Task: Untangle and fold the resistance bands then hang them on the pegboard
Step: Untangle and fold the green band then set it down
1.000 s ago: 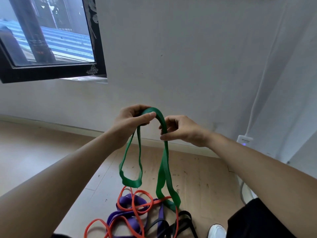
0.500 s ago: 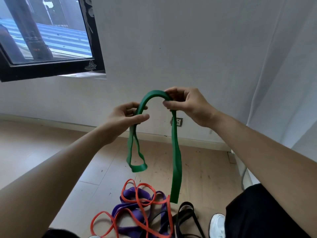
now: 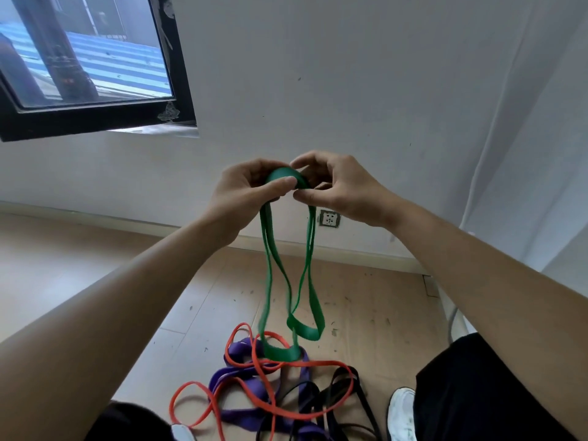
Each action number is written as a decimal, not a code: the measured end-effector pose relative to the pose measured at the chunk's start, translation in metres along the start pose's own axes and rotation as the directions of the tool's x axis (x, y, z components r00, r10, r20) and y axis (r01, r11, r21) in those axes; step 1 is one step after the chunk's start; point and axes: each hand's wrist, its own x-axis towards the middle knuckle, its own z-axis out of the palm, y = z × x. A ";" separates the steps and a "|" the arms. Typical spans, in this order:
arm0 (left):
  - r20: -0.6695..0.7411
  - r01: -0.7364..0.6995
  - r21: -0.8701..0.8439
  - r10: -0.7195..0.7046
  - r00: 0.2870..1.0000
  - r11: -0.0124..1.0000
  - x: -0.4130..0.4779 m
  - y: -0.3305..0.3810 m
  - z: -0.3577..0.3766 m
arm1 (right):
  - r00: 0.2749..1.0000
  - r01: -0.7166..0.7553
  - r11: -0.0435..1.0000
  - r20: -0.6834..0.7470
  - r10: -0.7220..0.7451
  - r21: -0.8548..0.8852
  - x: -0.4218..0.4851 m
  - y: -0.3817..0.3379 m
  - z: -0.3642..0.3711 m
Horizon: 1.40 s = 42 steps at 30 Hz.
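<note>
The fingers [image 3: 280, 185] of the left hand [image 3: 245, 192] pinch the top of the green band [image 3: 288, 178], thumb across it, and the fingers [image 3: 305, 196] of the right hand [image 3: 343, 189] close on the same folded top from the other side, so both hands hold one bend of the band in the air in front of the wall. From there the green band hangs down in two long loops; the lower ends are a little blurred, and the lowest one seems to hang just above or touching the pile on the floor [image 3: 381, 313]. In the pile I count one orange band [image 3: 264, 367], one purple band [image 3: 248, 386] and, as far as I can tell, one black band [image 3: 343, 386], all crossing each other; so four bands in total and two hands. No pegboard is visible. I think the danger is that the hanging loop catches the orange band when the hands lift, and pulls the pile up with it. Also the fold may slip open if one pinch becomes loose, because the rubber is springy.
</note>
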 end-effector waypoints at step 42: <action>-0.271 0.010 0.334 0.086 0.959 0.943 -0.038 -0.059 0.080 | 0.939 0.083 0.827 -0.322 0.121 0.555 0.001 -0.007 0.003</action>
